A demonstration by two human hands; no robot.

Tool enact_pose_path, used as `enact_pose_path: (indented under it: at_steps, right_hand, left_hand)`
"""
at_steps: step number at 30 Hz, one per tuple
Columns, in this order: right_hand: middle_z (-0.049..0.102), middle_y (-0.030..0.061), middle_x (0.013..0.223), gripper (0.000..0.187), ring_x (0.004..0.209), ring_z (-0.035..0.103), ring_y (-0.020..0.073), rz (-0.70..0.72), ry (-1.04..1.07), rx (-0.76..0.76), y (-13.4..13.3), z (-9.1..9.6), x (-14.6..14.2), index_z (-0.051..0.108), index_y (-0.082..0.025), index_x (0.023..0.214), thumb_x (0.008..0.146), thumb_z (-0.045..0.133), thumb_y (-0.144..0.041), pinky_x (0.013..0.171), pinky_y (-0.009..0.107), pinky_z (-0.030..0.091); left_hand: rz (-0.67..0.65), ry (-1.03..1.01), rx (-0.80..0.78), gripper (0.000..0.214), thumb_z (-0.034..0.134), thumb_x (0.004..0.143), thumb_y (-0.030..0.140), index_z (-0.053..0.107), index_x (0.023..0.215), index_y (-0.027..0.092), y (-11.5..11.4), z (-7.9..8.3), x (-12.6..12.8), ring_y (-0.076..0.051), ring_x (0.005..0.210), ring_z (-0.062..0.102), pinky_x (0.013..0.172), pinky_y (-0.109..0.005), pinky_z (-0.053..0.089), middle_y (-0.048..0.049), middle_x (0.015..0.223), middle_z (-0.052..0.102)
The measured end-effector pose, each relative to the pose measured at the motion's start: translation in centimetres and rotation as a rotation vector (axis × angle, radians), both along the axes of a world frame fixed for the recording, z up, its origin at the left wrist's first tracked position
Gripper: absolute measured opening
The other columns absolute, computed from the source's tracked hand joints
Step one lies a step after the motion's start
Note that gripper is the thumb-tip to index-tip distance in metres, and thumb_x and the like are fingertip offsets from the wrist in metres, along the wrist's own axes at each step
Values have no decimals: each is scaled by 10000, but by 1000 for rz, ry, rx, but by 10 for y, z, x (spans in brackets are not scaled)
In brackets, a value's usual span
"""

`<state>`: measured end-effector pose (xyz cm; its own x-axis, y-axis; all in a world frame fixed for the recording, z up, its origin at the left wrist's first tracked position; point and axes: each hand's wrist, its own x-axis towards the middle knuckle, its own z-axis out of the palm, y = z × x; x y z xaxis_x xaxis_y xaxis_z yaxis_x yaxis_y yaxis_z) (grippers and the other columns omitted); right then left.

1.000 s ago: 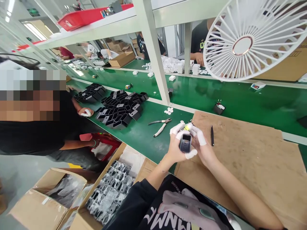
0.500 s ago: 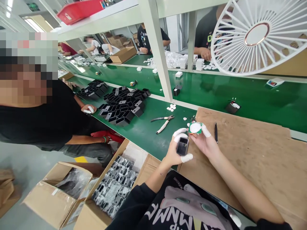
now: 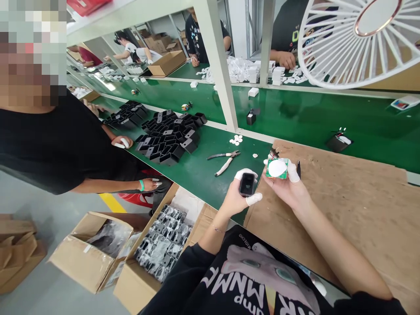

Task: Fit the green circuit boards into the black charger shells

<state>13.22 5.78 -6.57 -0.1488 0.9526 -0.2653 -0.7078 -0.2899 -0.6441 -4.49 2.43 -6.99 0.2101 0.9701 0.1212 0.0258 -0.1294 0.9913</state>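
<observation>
My left hand (image 3: 236,197), with white finger cots, is closed round a small black plastic housing (image 3: 247,184) whose open end faces up. To its right, my right hand (image 3: 287,188) pinches a green circuit board (image 3: 277,169) by its edges. A white round pad covers most of the board, and thin wires stick out behind it. The housing and the board are apart. On the green bench just beyond lie pliers (image 3: 226,162) with pale handles and several white round pads (image 3: 236,140). A black pen (image 3: 298,168) rests on the cardboard, partly behind my right hand.
Many black housings (image 3: 170,136) crowd the bench at left, beside a seated co-worker (image 3: 52,144). Cardboard (image 3: 348,205) covers the bench at right. A white fan (image 3: 354,43) hangs upper right, near a frame post (image 3: 219,70). An open carton (image 3: 131,280) stands below left.
My hands have moved apart, the right one shifting right with the circuit board. The housing has turned more upright in my left hand. The co-worker's lower hand has moved, and the view has shifted.
</observation>
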Motion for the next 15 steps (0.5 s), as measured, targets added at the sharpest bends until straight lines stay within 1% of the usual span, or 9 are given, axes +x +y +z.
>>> enact_pose_path:
  at_steps: [2,3,5,6,8,10,12,13,15]
  right_hand:
    - [710,-23,1126,461,1019,669,226,-33,-51,30,1,-1,1,685,-328,907,581,829,-621,1013,447,514]
    - [700,-10,1162,468,1042,661,230,-38,-92,58,1,-1,1,689,-323,939,598,824,-614,1008,437,515]
    - [686,16,1206,502,1054,658,239,-20,-201,125,0,-1,3,691,-320,1023,613,831,-572,981,420,527]
    - [682,28,1218,530,1053,660,248,-2,-264,157,-1,0,4,683,-320,1066,612,839,-543,961,419,535]
    - [673,52,1244,609,1080,654,275,58,-419,210,-6,2,8,650,-313,1155,604,848,-482,946,437,541]
    - [661,76,1270,680,1139,629,305,123,-630,246,-13,5,13,610,-287,1227,604,835,-441,983,469,521]
    - [671,89,1250,707,1179,611,318,176,-882,277,-17,5,20,595,-254,1253,605,814,-434,1048,471,481]
    - [673,83,1248,718,1164,625,316,208,-939,278,-17,5,23,576,-264,1277,618,791,-450,1032,455,500]
    - [707,74,1178,766,1050,684,325,258,-1016,267,-16,3,28,565,-275,1279,578,782,-495,897,411,590]
  left_hand:
    - [-71,-182,-169,597,839,625,388,566,1130,224,-4,-1,3,-236,994,620,964,-421,465,-82,1151,626]
    - [-132,-310,-271,625,845,598,424,575,1126,226,-6,-2,6,-260,1021,623,957,-438,470,-97,1208,612]
    - [-257,-595,-482,690,836,548,516,587,1126,233,-11,-2,12,-339,1114,600,955,-502,467,-126,1324,563]
    - [-298,-727,-575,713,821,533,555,592,1127,234,-13,-2,16,-378,1166,572,969,-543,450,-135,1353,546]
    - [-317,-932,-704,727,795,522,590,601,1124,231,-18,0,24,-416,1236,517,1026,-616,373,-142,1331,564]
    - [-275,-1071,-745,715,778,522,591,619,1112,220,-22,2,32,-403,1250,498,1097,-650,248,-133,1245,611]
    - [-265,-1168,-747,719,736,545,619,634,1122,202,-24,1,39,-386,1233,499,1134,-663,124,-126,1197,623]
    - [-279,-1191,-741,736,707,561,638,638,1131,178,-23,0,42,-393,1239,488,1140,-667,74,-142,1199,616]
    - [-296,-1204,-710,766,663,580,645,641,1146,130,-20,-4,45,-424,1292,431,1142,-670,5,-170,1217,594]
